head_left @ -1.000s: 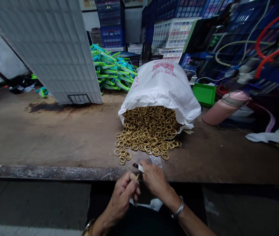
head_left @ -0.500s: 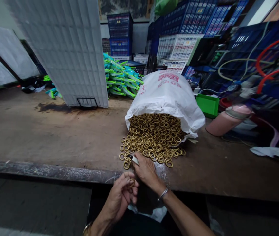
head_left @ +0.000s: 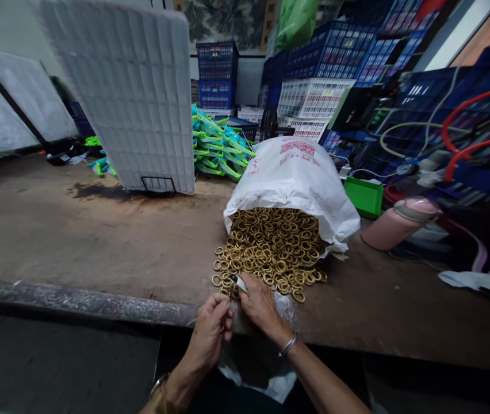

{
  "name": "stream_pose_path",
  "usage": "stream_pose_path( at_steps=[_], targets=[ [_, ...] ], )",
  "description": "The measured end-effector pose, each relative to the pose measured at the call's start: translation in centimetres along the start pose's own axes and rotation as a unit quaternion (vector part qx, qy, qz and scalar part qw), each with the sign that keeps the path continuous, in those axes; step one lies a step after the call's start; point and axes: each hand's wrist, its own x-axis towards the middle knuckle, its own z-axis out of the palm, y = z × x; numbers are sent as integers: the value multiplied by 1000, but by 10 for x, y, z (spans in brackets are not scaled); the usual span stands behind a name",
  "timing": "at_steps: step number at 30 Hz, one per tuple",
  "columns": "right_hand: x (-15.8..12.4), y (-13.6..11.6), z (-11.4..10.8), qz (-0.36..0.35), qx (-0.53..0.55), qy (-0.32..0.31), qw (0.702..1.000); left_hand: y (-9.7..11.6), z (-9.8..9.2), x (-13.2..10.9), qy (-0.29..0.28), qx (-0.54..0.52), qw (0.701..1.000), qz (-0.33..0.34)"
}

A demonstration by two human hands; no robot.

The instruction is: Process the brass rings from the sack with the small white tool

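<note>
A white woven sack (head_left: 301,175) lies on its side on the brown workbench (head_left: 76,241), spilling a heap of brass rings (head_left: 271,247) toward me. My right hand (head_left: 259,302) rests at the near edge of the heap, fingers curled round a small white and dark tool (head_left: 240,282). My left hand (head_left: 210,333) is just beside it at the bench's front edge, fingers pinched together on a brass ring. A bracelet shows on each wrist.
A white ribbed panel (head_left: 133,98) stands on the bench at the back left. Bundles of green and blue parts (head_left: 217,146) lie behind the sack. A green tray (head_left: 363,196), a pink flask (head_left: 394,224), hoses and stacked crates fill the right.
My right hand has reached forward from the bench edge to the near edge of the ring heap. My left hand has followed up beside it. The view has tilted upward.
</note>
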Motion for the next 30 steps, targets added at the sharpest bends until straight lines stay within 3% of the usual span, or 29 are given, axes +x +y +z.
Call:
stream_pose_path(
  at_steps=[7, 11, 16, 21, 24, 30],
  targets=[
    [-3, 11, -1, -37, 69, 27, 997, 1, 6, 17, 3, 165, 985, 57],
    [-8, 14, -8, -53, 96, 30, 993, 4, 12, 23, -38, 196, 976, 81],
    [-12, 15, -15, -41, 136, 32, 989, 3, 15, 29, -4, 197, 971, 133],
    [-15, 14, -21, -39, 192, 23, 980, 5, 16, 28, -52, 178, 982, 37],
    [-16, 13, -23, 2, 263, 13, 965, 6, 19, 25, -58, 164, 985, 23],
    [-17, 11, -25, 79, 410, -33, 908, 5, 22, 21, -62, 179, 978, 85]
  ],
)
